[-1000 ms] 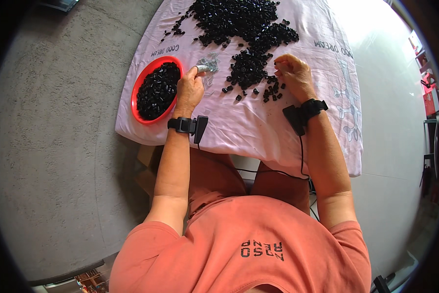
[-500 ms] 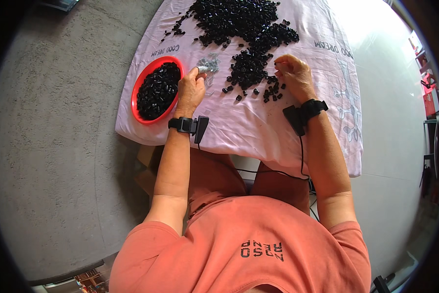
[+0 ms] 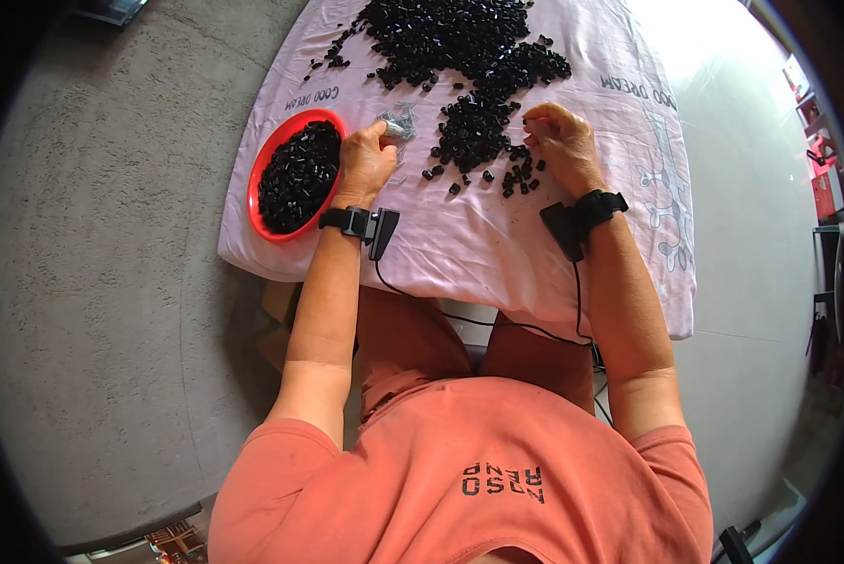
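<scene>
My left hand is closed in a pinch at the edge of a small heap of thin silvery metal bits. Something pale grey shows at its fingertips, too small to name. To the right, my right hand has its fingers curled together beside a pile of small black plastic pieces. A dark speck shows at those fingertips, but I cannot make out what it is. Left of my left hand stands a red oval basin filled with similar small black pieces.
A pink printed cloth covers the table. Across its far side spreads a large heap of black pieces, with stragglers toward the left. Black straps with small boxes sit on both wrists, and a thin cable runs between them over my lap.
My left hand has shifted slightly left, its fingertips now lower against the silvery bits. My right hand stays nearly in place, still pinched beside the black pieces.
</scene>
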Tool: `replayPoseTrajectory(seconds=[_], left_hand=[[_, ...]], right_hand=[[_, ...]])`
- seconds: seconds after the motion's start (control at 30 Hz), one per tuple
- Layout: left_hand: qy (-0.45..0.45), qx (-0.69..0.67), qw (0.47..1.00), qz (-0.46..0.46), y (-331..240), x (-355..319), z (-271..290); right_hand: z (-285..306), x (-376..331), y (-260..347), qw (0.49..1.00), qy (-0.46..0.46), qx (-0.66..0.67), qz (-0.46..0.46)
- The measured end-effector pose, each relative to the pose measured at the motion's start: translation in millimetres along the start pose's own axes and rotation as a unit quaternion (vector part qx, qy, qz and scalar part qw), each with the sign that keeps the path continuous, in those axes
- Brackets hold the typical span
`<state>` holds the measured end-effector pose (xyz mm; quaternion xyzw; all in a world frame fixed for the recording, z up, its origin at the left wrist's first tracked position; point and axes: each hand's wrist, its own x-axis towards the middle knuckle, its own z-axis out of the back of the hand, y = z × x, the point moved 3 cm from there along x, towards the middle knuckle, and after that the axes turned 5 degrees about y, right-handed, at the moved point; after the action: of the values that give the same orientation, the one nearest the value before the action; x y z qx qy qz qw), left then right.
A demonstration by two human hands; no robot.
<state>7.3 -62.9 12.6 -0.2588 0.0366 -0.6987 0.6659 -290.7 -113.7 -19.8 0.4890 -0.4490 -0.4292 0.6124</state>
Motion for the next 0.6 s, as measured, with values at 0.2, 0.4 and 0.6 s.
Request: replayPoseTrajectory(seconds=[0.2,0.4,0.6], left_hand=[[0.015,0.047,0.999,-0.017,-2.7,2.8,-2.3],[0.024,0.051,0.998,-0.012,11.1,0.0,-5.9],[-0.015,0.034,0.999,-0.034,11.4,-2.9,-1.2]], right_hand=[[-0.2,-0.6,2.1,1.0,0.0,0.0,0.0],[0.1,-0.9,4.1,1.0,0.001,-0.003,0.01],[0.1,0.0,2.1,1.0,-0.001,-0.006,0.008]])
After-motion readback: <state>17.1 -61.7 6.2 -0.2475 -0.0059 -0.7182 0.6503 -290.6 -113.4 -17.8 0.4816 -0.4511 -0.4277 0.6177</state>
